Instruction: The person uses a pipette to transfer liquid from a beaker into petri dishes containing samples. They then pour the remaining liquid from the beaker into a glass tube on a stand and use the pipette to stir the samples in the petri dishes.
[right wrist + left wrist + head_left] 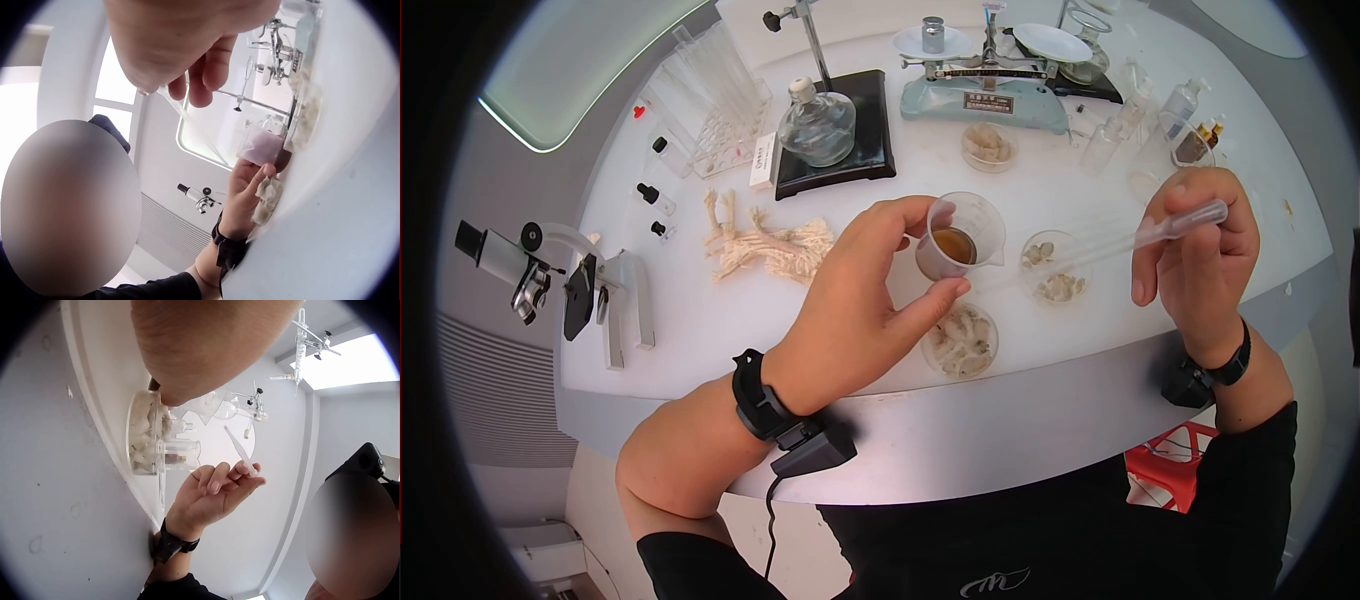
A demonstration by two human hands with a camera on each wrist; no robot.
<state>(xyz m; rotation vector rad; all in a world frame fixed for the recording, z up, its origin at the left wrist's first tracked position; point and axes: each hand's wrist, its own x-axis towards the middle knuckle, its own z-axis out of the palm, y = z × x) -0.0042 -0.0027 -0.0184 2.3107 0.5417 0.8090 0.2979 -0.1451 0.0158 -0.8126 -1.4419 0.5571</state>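
Note:
My left hand grips a small clear plastic beaker from its left side, thumb and fingers curled round the wall. Brown liquid lies in its bottom. In my right hand, off to the right and raised, a translucent plastic dropper is pinched at the bulb. Its thin stem points left, across a petri dish of pale lumps. Another dish of pale, fluffy pieces sits just below the beaker. The right wrist view shows the dropper slanting down from my fingers, apart from the beaker.
Behind stand a balance and a glass burner on a black stand base. A dish of tan pieces, pale fibrous strands, a microscope and dropper bottles lie around. Glassware stands at the right.

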